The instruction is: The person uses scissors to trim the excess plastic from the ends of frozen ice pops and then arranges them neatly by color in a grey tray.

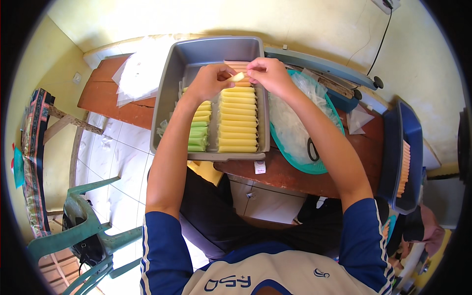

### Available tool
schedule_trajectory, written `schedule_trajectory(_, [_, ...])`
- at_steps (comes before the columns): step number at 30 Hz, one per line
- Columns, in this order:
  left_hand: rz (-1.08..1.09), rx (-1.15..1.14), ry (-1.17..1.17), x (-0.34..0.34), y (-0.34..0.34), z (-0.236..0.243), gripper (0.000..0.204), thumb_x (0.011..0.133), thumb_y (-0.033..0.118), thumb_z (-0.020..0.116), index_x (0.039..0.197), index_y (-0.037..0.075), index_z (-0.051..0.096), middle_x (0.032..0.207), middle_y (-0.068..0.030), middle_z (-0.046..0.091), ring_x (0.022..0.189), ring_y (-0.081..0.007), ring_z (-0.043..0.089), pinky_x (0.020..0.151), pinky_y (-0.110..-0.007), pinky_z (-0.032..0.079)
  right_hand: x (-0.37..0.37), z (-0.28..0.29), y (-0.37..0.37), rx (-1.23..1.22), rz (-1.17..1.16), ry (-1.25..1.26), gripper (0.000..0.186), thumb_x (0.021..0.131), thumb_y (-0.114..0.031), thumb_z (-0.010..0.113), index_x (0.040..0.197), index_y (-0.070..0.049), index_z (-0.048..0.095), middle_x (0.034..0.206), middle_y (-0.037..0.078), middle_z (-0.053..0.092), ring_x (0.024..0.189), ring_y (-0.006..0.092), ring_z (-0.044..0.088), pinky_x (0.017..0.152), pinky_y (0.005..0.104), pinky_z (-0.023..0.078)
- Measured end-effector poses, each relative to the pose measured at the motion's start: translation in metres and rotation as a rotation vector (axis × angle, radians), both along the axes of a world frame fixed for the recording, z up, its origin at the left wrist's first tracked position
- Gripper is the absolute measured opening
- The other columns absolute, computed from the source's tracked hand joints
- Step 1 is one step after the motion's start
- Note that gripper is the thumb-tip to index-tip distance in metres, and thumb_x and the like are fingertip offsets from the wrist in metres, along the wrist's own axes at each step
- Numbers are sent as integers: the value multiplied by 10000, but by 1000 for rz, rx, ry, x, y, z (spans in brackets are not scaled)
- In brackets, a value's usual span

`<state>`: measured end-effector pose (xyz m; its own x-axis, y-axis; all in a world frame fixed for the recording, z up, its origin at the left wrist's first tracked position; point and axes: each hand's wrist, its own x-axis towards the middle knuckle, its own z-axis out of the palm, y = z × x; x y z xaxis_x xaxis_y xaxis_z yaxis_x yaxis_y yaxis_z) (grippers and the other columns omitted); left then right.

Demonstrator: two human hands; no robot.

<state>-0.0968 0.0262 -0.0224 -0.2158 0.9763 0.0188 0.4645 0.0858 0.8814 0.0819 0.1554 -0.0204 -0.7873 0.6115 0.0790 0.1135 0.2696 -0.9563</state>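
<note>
Reddish-brown tabletop [290, 179] runs before you, with a pale yellow wall [305, 17] behind it. Nearest you, the grey plastic tray [216, 46] holds green tubes [198, 135] on its left, just beside a long column of wrapped yellow tubes [238, 125]. Right of the tray stands a turquoise basket [282, 150] filled with clear plastic bags [290, 118]. Farther out, one pale yellow tube [238, 77] is up over the tray, near the column's far end and the peach-orange tubes [237, 64]. Your left hand [211, 82] grips it between thumb and fingers; your right hand [270, 74] has its fingertips gathered just beside the tip, though whether they pinch it cannot be told. You seem to be at the step of working this tube's end; that calls for a steady left grip and light right fingertips, so the wrapping isn't strained.
</note>
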Motion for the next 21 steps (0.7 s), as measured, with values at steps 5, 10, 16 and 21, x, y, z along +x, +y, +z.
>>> schedule_trajectory(5, [10,12,182,-4,5,-7,315,826,-3,724,1136,26,678,1012,-142,713,953,-185,681,836,-289,531,-15,4,11,416,-18,-103,216,852,-116,674,1018,22,694,850,141,720,779,188,704,723,308,541])
schedule_trajectory(10, [30,3,157,-5,6,-8,283,823,12,730,1096,9,656,1016,-136,714,962,-200,681,840,-313,528,-24,9,15,443,213,-214,287,796,-192,733,1024,-19,724,885,200,713,802,293,701,754,356,539])
schedule_trajectory(16, [42,61,148,-8,9,-15,239,844,46,716,1062,-2,630,1023,-121,713,970,-198,678,845,-341,525,-31,5,16,583,290,-289,317,783,-192,741,1051,-25,713,876,209,701,824,350,688,745,376,537])
schedule_trajectory(21, [254,136,339,-13,11,-28,270,886,154,689,1109,10,638,1002,-114,711,959,-189,673,836,-340,519,-33,-15,23,720,207,-294,252,823,-193,710,1016,-32,717,871,193,703,863,354,676,887,431,508])
